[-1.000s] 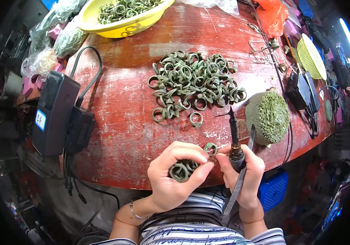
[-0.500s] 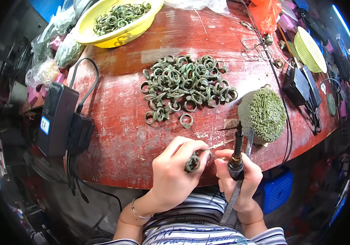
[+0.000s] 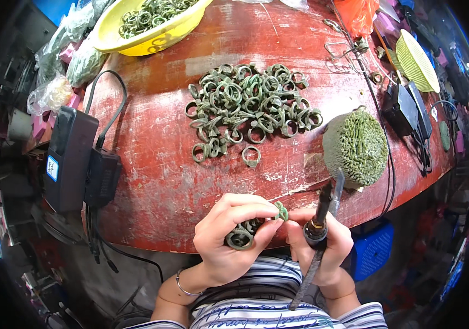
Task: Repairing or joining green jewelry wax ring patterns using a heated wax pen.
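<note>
My left hand (image 3: 232,236) is closed around several dull green rings (image 3: 240,237). Between its thumb and forefinger it pinches a brighter green ring (image 3: 281,211). My right hand (image 3: 325,247) is closed on a black pen-like tool (image 3: 316,226) with a brass collar and a dark tip pointing up. A narrow flat metal strip like a file (image 3: 307,277) runs through the same grip. The right fingertips meet the pinched ring or lie just beside it; I cannot tell which. Beyond the hands, a pile of similar rings (image 3: 251,104) lies on the red table (image 3: 158,181).
A round block with a rough green top (image 3: 358,148) stands right of the pile. Black power boxes (image 3: 73,159) with cables sit at the left edge, another black box (image 3: 401,109) at the right. A yellow basin (image 3: 152,44) of rings stands far left; a blue stool (image 3: 374,249) is below.
My left hand has turned and shifted slightly left, showing more of the held rings and the green ring at its fingertips. The right hand's tool has tilted a little to the right.
</note>
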The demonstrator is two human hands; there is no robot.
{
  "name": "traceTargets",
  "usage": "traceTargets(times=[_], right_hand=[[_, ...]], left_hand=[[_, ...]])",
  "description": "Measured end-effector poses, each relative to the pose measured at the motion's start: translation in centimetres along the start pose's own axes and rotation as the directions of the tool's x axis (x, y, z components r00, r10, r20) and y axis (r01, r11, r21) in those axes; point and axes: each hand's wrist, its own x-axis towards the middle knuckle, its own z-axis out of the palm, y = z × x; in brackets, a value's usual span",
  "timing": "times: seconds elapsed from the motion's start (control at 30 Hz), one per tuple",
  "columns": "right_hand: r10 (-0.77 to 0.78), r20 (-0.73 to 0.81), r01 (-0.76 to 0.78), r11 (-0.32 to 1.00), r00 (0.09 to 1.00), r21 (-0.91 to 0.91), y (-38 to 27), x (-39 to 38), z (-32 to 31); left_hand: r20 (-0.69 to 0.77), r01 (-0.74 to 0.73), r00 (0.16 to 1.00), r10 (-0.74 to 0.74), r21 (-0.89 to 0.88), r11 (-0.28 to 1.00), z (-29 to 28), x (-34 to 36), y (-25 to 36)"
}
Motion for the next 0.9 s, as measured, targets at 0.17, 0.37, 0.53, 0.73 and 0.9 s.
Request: traceTargets(times=[0.17,0.37,0.53,0.73,0.9], right_hand=[[-0.122,0.011,0.122,0.967,0.992,-0.222,0.3,-0.4,-0.9],[-0.086,0.084,0.102,0.973,0.993,-0.208,1.2,-1.8,-2.2],[-0.131,0.111,0.167,0.887,0.985,-0.431,1.8,-2.7,-3.1],[-0.118,0.09,0.145,0.888,0.989,-0.435,1.6,-2.6,-3.2],[-0.107,0.115,0.148,0.883,0.988,-0.445,1.4,-2.4,-3.3]], left_hand=[[0.003,0.0,1.0,-0.001,0.016,1.0,-0.3,0.2,0.0],[-0.013,0.017,1.0,-0.017,0.005,1.0,-0.2,0.0,0.1],[-0.02,0.045,0.999,-0.045,-0.003,0.999,-0.1,-0.1,0.0],[0.001,0.041,0.999,-0.041,0.013,0.999,-0.2,-0.1,-0.1],[-0.047,0.046,0.998,-0.046,0.003,0.999,-0.1,-0.1,-0.1]])
